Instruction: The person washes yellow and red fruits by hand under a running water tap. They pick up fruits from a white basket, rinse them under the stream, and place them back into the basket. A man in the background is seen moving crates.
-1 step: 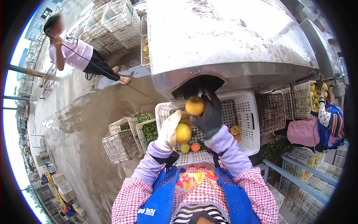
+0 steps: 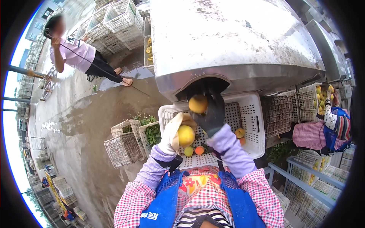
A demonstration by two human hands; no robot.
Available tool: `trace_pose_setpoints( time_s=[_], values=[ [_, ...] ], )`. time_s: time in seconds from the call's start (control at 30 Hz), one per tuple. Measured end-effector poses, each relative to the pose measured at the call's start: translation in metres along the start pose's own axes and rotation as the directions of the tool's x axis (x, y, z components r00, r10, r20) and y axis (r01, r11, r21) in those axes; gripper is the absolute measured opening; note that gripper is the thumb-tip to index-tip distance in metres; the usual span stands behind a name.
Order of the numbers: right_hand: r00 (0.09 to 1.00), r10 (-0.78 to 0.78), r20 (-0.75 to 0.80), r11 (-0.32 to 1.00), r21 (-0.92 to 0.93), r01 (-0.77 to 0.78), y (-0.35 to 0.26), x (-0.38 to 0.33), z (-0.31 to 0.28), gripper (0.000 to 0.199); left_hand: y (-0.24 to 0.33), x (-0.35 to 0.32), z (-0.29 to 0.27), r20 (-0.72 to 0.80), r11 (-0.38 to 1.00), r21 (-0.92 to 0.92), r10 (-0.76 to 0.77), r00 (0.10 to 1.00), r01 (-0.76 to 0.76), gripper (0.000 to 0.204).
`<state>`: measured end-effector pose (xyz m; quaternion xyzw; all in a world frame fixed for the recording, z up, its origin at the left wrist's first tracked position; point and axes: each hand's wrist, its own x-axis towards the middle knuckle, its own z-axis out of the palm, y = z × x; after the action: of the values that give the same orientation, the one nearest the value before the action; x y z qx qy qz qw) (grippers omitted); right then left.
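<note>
My left hand (image 2: 171, 133), in a pale glove, is closed around a yellow peach (image 2: 186, 136) above the near left part of a white perforated plastic crate (image 2: 257, 129). Farther off, my right hand (image 2: 213, 117) wears a dark glove and grips an orange-yellow peach (image 2: 198, 103) in front of the dark, arched opening (image 2: 205, 84) of a metal machine. Its fingers are partly hidden and blurred. Down in the crate lie a greenish peach (image 2: 189, 151), an orange-red peach (image 2: 199, 150) and a yellowish peach (image 2: 240, 132) at the right.
The machine's pale metal housing (image 2: 235, 41) stands just beyond the crate. Crates with green leaves (image 2: 153, 133) sit left on the wet floor (image 2: 87, 125). A person (image 2: 78, 53) stands far left; another (image 2: 315, 131) works at right by a fruit crate. A blue rail (image 2: 315, 173) runs at lower right.
My right hand and its peach have shifted slightly away from me, toward the machine opening. The left hand has hardly moved.
</note>
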<state>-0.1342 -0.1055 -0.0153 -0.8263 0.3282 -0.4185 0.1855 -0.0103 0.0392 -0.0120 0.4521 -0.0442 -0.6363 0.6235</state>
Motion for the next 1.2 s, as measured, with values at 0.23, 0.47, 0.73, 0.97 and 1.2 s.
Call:
trace_pose_setpoints(
  time_s=[0.23, 0.47, 0.73, 0.97, 1.2],
  values=[
    [0.901, 0.336, 0.274, 0.942, -0.118, -0.315, 0.036, 0.045, 0.058, 0.078, -0.013, 0.012, -0.022, 0.174, 0.894, -0.421, -0.088, 0.981, 0.155, 0.049],
    [0.842, 0.225, 0.490, 0.949, 0.086, -0.303, 0.016, 0.060, 0.007, 0.091, -0.004, 0.014, -0.005, 0.074, 0.849, -0.525, -0.032, 0.997, 0.066, 0.043],
    [0.948, 0.006, 0.317, 0.994, 0.104, -0.041, -0.023, -0.048, -0.017, 0.113, 0.006, -0.005, 0.043, -0.004, 0.946, -0.321, 0.042, 0.999, -0.041, 0.046],
    [0.960, 0.244, 0.139, 0.963, 0.085, -0.257, -0.031, -0.040, -0.012, 0.114, -0.027, 0.026, 0.030, 0.142, 0.853, -0.479, 0.307, 0.941, -0.206, 0.046],
    [0.997, 0.074, 0.007, 0.997, 0.007, -0.074, -0.002, -0.015, 0.023, 0.091, -0.007, 0.025, 0.040, -0.072, 0.923, 0.008, 0.384, 0.920, -0.385, 0.044]
  ],
)
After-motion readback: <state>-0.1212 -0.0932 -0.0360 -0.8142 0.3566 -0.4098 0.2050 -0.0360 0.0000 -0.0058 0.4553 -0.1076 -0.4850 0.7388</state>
